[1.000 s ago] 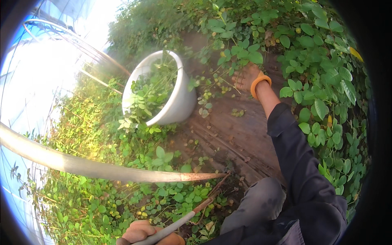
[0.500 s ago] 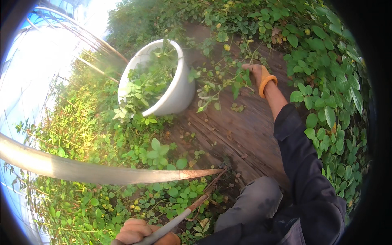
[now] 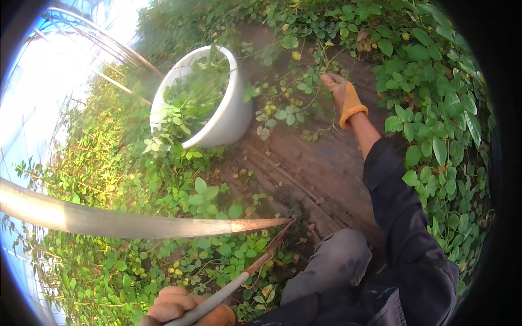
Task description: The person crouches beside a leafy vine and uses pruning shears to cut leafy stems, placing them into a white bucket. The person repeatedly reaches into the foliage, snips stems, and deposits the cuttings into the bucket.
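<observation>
My left hand, in a tan glove, is closed around a thin grey pipe at the lower edge. That pipe slants up to a rusty end, where it meets the tip of a thicker metal pipe near the ground. Stretched forward over the brown ground, my right hand wears a glove with an orange cuff. Its fingers are closed at a leafy vine; the fingertips are partly hidden. Left of that vine, a white bucket leans toward the left, holding cut green vines.
Dense green foliage borders the right side, and more low plants spread over the left. Curved frame pipes stand at the upper left before bright plastic sheeting. My bent knee is at lower middle.
My right hand has moved slightly up, away from me, with its wrist tilted. The vine leaves beside it have shifted. The whole view has moved a little; my left hand keeps its hold.
</observation>
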Demonstrator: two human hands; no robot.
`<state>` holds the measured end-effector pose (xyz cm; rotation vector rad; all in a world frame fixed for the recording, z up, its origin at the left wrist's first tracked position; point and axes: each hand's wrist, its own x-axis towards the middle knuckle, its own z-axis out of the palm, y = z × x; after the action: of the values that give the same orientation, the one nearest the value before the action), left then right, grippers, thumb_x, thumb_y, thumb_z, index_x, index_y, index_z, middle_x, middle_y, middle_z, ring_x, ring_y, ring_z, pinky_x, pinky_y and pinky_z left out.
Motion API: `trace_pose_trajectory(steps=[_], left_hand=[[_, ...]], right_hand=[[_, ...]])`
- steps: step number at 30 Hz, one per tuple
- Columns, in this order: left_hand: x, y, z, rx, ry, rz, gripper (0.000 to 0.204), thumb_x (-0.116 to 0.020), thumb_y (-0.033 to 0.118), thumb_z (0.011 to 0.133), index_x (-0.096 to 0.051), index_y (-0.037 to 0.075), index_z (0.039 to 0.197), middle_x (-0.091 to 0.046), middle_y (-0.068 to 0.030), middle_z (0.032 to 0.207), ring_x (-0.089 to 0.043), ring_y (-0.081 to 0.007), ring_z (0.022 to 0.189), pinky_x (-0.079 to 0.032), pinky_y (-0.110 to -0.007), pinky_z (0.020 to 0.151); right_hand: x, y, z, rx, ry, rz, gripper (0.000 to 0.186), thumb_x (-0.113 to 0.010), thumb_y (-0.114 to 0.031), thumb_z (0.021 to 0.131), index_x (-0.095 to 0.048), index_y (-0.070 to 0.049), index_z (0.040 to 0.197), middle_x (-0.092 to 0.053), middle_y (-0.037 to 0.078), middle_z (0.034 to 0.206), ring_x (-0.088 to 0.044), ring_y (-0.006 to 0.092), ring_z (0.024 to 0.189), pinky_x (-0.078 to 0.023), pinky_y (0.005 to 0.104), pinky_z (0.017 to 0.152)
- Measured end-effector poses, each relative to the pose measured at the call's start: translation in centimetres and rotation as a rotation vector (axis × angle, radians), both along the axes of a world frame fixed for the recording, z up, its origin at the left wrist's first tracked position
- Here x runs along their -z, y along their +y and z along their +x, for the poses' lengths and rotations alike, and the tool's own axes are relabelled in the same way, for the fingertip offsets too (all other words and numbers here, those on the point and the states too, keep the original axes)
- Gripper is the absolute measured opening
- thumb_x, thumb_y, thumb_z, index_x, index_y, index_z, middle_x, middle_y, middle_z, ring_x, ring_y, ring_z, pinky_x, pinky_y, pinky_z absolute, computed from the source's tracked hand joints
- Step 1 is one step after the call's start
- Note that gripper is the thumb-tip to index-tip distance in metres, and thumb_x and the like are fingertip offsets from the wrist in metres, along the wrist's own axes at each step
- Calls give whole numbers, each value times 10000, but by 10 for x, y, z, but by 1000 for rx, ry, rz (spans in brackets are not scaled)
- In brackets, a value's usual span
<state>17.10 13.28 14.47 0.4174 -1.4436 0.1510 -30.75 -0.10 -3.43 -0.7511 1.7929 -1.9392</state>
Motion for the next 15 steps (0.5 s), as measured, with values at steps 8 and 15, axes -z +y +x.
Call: trace_pose_trajectory(steps=[8,15], left_hand=[[-4,0,-7,1,57,38,280,-537,98,1089,-536,-135,1243,-609,-140,1011,-608,-156,750,-532,-212,697],[-5,1,-5,-6,43,63,282,-536,135,1091,-549,-105,1238,-610,-140,1004,-606,-162,762,-531,-220,708]], right_hand=[[28,17,8,258,-9,-58,516,-685,-301,979,-620,-15,1403,-679,131,1328,-628,241,1226,-439,371,1089],[-7,8,3,239,1226,521,532,-651,-93,906,-618,-228,1420,-545,67,1510,-503,314,1393,-386,483,1174]])
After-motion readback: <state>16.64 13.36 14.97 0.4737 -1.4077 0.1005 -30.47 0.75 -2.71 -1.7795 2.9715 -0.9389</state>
